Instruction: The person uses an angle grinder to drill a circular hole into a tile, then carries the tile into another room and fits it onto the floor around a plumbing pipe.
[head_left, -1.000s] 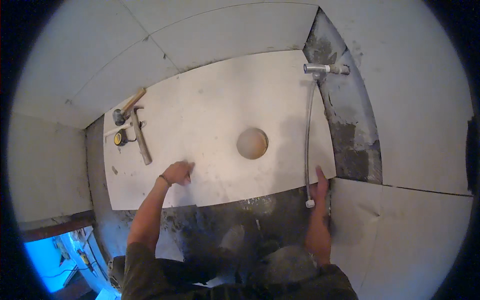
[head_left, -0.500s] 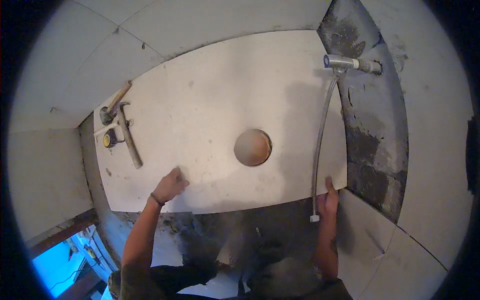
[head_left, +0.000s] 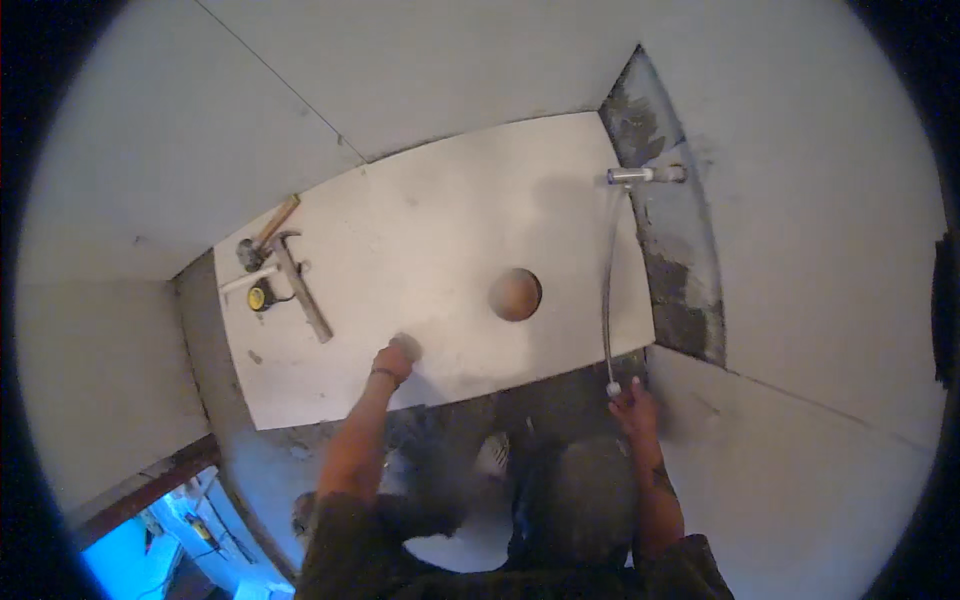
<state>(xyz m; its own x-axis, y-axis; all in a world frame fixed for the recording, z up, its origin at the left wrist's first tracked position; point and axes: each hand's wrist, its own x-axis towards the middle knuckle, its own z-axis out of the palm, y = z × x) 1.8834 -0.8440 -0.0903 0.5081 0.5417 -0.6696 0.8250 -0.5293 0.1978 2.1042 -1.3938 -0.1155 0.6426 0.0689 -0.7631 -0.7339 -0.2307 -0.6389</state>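
probably heavy and stiff, best gripped by its edges, the pale slab (head_left: 440,240) lies along the wall (head_left: 450,70) under the curled left hand (head_left: 393,362), the right hand (head_left: 636,410) half-open at the hose end (head_left: 613,388), both holds unclear.

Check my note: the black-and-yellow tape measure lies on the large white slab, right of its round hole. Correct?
No: the head view shows the black-and-yellow tape measure left of the round hole. It does lie on the large white slab.
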